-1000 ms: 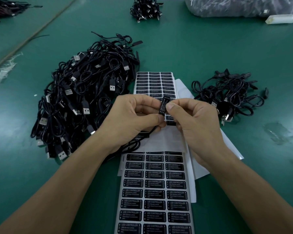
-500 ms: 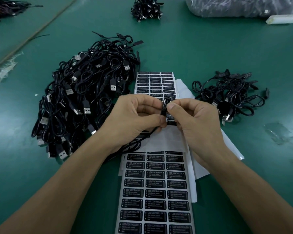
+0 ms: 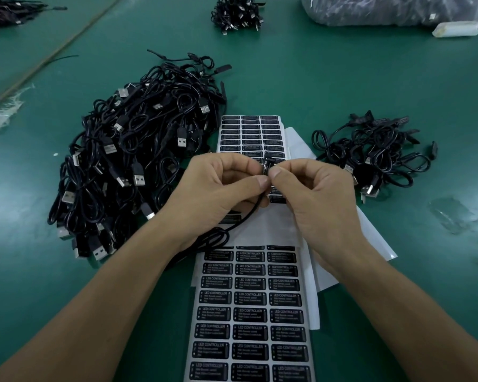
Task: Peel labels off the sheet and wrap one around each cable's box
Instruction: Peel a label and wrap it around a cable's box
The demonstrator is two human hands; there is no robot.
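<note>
Above sheet (image 3: 249, 133) — box (image 3: 267, 164) between hands (image 3: 218, 190) (image 3: 316, 195)

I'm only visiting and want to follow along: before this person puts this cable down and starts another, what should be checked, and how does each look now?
1. Hold on the box: ok; left hand and right hand both pinch the box at their fingertips.
2. Label fully wrapped: cannot tell; fingers hide it.
3. Labels remaining: ok; the near label sheet has full rows.
4. More cables at hand: ok; the large cable pile lies left of that sheet.
5. Held cable free of the pile: cannot tell; it trails under the left wrist.
</note>
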